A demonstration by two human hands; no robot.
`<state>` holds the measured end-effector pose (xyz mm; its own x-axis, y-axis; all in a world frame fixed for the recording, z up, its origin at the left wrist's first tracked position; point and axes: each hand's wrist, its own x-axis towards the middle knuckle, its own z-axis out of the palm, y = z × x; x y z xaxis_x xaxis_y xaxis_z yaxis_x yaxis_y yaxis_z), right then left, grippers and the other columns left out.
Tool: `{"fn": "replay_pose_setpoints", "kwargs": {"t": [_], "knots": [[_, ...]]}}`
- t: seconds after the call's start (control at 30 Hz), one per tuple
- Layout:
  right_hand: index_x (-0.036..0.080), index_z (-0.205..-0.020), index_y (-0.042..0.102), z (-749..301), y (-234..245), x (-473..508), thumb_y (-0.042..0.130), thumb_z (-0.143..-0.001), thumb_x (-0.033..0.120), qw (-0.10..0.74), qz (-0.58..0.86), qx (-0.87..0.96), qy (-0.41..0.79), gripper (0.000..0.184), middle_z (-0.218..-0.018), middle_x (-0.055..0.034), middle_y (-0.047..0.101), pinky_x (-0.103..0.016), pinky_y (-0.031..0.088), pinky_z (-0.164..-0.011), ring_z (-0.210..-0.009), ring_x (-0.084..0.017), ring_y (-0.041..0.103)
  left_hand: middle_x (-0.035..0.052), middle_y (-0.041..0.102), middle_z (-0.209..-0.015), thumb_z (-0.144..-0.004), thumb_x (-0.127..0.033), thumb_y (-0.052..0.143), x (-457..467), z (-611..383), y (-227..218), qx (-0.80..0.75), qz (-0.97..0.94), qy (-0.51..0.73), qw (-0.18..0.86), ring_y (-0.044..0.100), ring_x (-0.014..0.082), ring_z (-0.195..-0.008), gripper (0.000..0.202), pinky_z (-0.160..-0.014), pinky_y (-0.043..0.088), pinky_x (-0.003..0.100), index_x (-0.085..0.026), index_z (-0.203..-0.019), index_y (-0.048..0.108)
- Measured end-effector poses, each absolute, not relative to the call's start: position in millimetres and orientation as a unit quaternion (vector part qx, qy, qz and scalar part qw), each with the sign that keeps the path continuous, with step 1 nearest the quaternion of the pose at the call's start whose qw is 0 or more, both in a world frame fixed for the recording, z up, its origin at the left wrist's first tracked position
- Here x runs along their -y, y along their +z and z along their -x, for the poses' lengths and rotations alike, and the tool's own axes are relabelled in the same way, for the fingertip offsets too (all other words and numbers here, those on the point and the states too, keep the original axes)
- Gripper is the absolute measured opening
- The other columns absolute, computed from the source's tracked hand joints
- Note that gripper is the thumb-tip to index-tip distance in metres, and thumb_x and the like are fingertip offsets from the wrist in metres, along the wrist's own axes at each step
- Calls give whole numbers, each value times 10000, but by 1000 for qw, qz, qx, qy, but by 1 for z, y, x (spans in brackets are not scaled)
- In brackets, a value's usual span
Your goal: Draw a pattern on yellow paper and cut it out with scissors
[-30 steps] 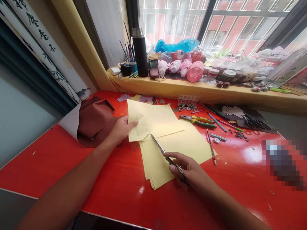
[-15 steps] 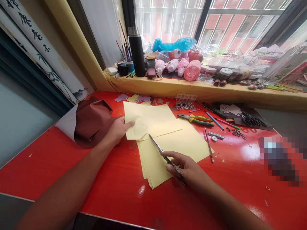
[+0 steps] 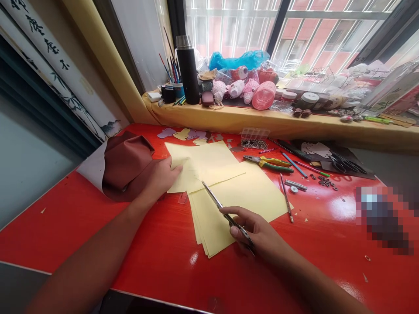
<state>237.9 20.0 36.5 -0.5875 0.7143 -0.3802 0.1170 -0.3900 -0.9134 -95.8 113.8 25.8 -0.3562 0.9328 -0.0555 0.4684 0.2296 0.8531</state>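
My left hand (image 3: 165,176) pinches the left edge of a pale yellow paper sheet (image 3: 209,159), thumb on top and fingers hidden beneath. Faint pencil lines show on the sheet near the thumb. Under it lies a fanned stack of yellow paper (image 3: 212,229). Over that stack, my right hand (image 3: 250,229) is closed round a pair of scissors (image 3: 214,198); the slim metal blades look together and point up and left toward the held sheet. Part of the scissors' handles is hidden by the fingers.
Folded brown leather-like material (image 3: 126,163) lies left of the paper. Pliers (image 3: 268,164), a pencil (image 3: 286,198), small metal rings and dark scissors (image 3: 347,162) lie to the right on the red table (image 3: 157,261). A black flask (image 3: 188,74) stands on the crowded windowsill.
My left hand has shifted slightly left with the yellow sheet, whose left part now tilts and bends. The scissors in my right hand have barely moved.
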Motion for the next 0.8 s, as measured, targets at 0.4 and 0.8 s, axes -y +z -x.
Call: {"fn": "replay_pose_setpoints", "kwargs": {"t": [0.4, 0.8], "knots": [[221, -1419, 631, -237, 39, -20, 759, -974, 545, 199, 408, 522, 722, 565, -707, 90, 461, -237, 359, -484, -465, -74, 477, 133, 836, -1013, -607, -475, 907, -122, 105, 10, -675, -453, 410, 413, 790, 334, -868, 477, -628, 590, 337, -186, -954, 756], [261, -1432, 639, -238, 35, -18, 776, -970, 550, 201, 381, 528, 732, 562, -840, 35, 567, -229, 377, -481, -495, -70, 506, 109, 834, -1017, -680, -653, 916, -114, 90, 22, -575, -401, 520, 489, 801, 309, -900, 627, -743, 656, 371, -174, -1058, 772]]}}
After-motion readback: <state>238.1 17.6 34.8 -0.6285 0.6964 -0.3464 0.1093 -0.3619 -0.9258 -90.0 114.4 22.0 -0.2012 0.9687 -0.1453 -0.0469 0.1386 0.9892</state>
